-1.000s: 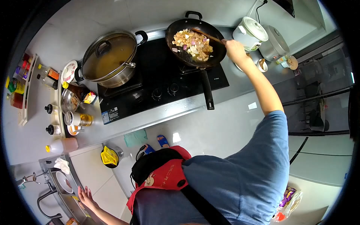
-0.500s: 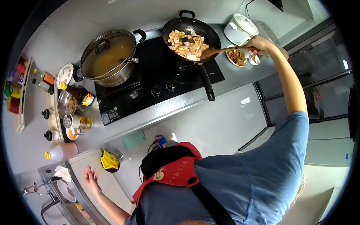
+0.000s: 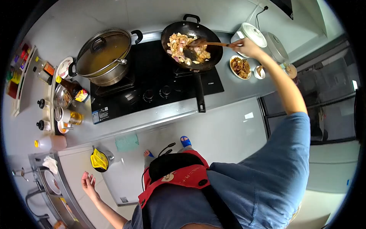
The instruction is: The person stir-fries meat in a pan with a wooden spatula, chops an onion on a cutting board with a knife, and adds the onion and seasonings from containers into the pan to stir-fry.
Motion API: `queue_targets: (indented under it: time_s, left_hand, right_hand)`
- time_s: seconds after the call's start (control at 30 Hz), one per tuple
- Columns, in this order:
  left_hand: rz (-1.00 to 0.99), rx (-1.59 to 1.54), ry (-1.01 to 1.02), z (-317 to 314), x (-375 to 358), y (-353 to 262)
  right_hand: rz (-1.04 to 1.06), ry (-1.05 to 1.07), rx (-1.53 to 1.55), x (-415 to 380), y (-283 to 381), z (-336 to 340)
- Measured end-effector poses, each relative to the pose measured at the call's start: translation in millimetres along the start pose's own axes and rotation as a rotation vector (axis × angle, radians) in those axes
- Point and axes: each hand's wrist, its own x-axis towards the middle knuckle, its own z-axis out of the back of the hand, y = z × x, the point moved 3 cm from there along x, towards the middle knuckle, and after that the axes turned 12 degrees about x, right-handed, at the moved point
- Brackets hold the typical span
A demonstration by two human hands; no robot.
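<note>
My right hand [image 3: 247, 48] is closed around the handle of a wooden spatula [image 3: 216, 44]. The spatula's blade rests among chopped, browned pieces of food [image 3: 179, 45] in a black wok [image 3: 214, 61] on the cooktop. My left hand [image 3: 89, 184] hangs low at the left, its fingers loosely curled and apart, holding nothing. The nearest thing to it is a bin with a yellow liner [image 3: 99, 160]. A plate of brown cooked strips [image 3: 241, 68] and a small white bowl [image 3: 259, 72] stand below my right hand.
A lidded steel pot [image 3: 108, 72] occupies the left burner of the black cooktop [image 3: 148, 82]. The wok's handle [image 3: 200, 95] juts past the counter's front edge. A white lidded cooker [image 3: 253, 35] stands at the right; bottles, jars [image 3: 70, 116] and a sink [image 3: 76, 204] are at the left.
My right hand has moved up and left with the spatula, pushing its blade to the upper middle of the wok. The food has shifted. My left hand has barely moved.
</note>
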Motion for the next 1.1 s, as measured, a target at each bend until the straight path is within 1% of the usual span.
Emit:
queue_targets:
  time_s: [0.03, 0.1, 0.13, 0.2, 0.23, 0.3, 0.33, 0.37, 0.43, 0.47, 0.5, 0.53, 0.57, 0.6, 0.63, 0.7, 0.73, 0.77, 0.87, 0.9, 0.97, 1.0, 1.03, 1.1]
  left_hand:
    - [0.005, -0.020, -0.037, -10, -16, 2]
    - [0.024, -0.066, -0.072, -45, -46, 14]
    - [0.052, -0.106, -0.083, -67, -63, 17]
    - [0.089, -0.165, -0.086, -108, -102, 9]
    - [0.112, -0.198, -0.053, -126, -117, 10]
    - [0.111, -0.204, -0.080, -149, -153, 4]
    - [0.119, -0.206, -0.100, -152, -171, 3]
    - [0.138, -0.177, -0.128, -150, -191, 1]
    - [0.166, -0.141, -0.186, -140, -229, 5]
    - [0.188, -0.153, -0.218, -131, -246, 11]
    - [0.209, -0.162, -0.246, -119, -262, 20]
    - [0.205, -0.173, -0.255, -104, -275, 38]
    - [0.216, -0.172, -0.284, -97, -288, 41]
    - [0.231, -0.169, -0.312, -91, -298, 45]
    - [0.246, -0.166, -0.338, -86, -306, 49]
    - [0.252, -0.177, -0.364, -86, -314, 47]
    - [0.260, -0.195, -0.382, -90, -317, 46]
    - [0.265, -0.200, -0.389, -94, -318, 47]
    - [0.228, -0.229, -0.344, -108, -308, 43]
    - [0.233, -0.230, -0.344, -111, -304, 41]
    - [0.239, -0.247, -0.316, -119, -295, 37]
    - [0.239, -0.249, -0.315, -118, -294, 38]
    - [0.232, -0.237, -0.301, -115, -291, 38]
    - [0.222, -0.221, -0.274, -113, -289, 39]
  right_hand:
    - [-0.012, 0.045, -0.064, -10, 6, 26]
    - [0.052, 0.129, -0.106, -12, -14, 59]
    - [0.069, 0.137, -0.102, -10, -17, 70]
    - [0.070, 0.276, -0.187, -5, -23, 78]
    - [0.088, 0.284, -0.187, 2, -25, 75]
    - [-0.132, 0.344, -0.035, 18, -38, 58]
    - [-0.118, 0.324, 0.090, 36, -63, 44]
    - [-0.111, 0.289, 0.048, 48, -73, 33]
    - [0.104, 0.192, -0.031, 77, -102, 5]
    - [0.087, 0.181, -0.099, 78, -92, -1]
    - [0.099, 0.193, -0.096, 77, -88, -5]
    - [0.203, 0.122, -0.108, 76, -83, -6]
    - [0.306, 0.048, -0.117, 72, -75, -6]
    - [0.343, 0.039, -0.162, 66, -67, -4]
    - [0.350, 0.044, -0.156, 57, -56, 1]
    - [0.512, 0.002, -0.323, 36, -34, 11]
    - [0.630, -0.010, -0.334, 28, -27, 12]
    - [0.639, -0.007, -0.336, 23, -24, 7]
    - [0.817, -0.196, -0.559, 13, -6, -19]
    - [0.772, -0.197, -0.652, 15, 0, -31]
    - [0.778, -0.237, -0.698, 28, -7, -60]
    - [0.784, -0.216, -0.725, 31, -13, -70]
    - [0.812, -0.224, -0.711, 24, -16, -71]
    - [0.805, -0.163, -0.698, 10, -27, -67]
